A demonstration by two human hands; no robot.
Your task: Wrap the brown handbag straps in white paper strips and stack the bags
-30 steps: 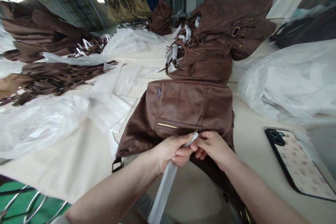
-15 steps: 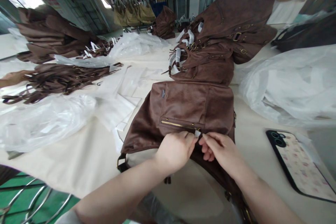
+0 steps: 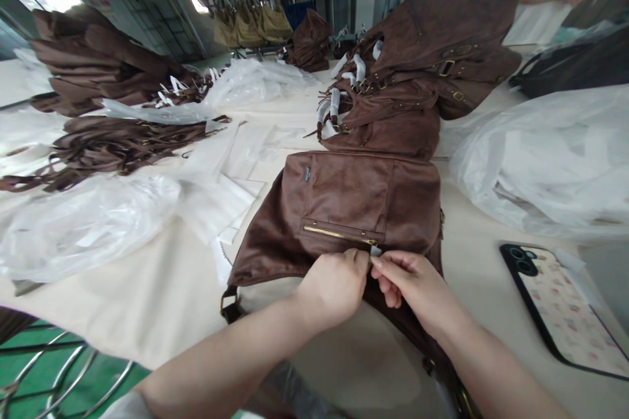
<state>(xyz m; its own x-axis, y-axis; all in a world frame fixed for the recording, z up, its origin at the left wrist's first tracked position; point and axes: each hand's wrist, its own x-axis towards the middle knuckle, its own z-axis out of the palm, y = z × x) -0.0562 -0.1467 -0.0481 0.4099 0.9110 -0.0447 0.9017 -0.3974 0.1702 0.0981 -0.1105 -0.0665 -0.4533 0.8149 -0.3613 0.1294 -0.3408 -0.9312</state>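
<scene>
A brown leather handbag [image 3: 344,190] lies flat in front of me, its strap side toward me. A brass zipper [image 3: 339,234] crosses its front pocket. At the zipper's right end, a small whitish wrapping [image 3: 375,251] covers the zipper pull. My left hand [image 3: 337,288] is closed, thumb and fingers pinching at the wrapped pull. My right hand [image 3: 405,275] pinches there too, with its fingertips against those of the left. Both hands partly hide the pull and the bag's lower edge.
More brown bags [image 3: 393,98] are piled behind this one, with brown straps [image 3: 122,141] at left. Clear plastic bags [image 3: 545,157] lie on both sides. A phone [image 3: 565,308] rests at right. Metal hoops [image 3: 73,373] show below the table edge. Another person [image 3: 555,0] stands far right.
My right fingertips have closed the small gap to my left hand and now meet it at the zipper pull. Another person's hand has left the straps at the left edge.
</scene>
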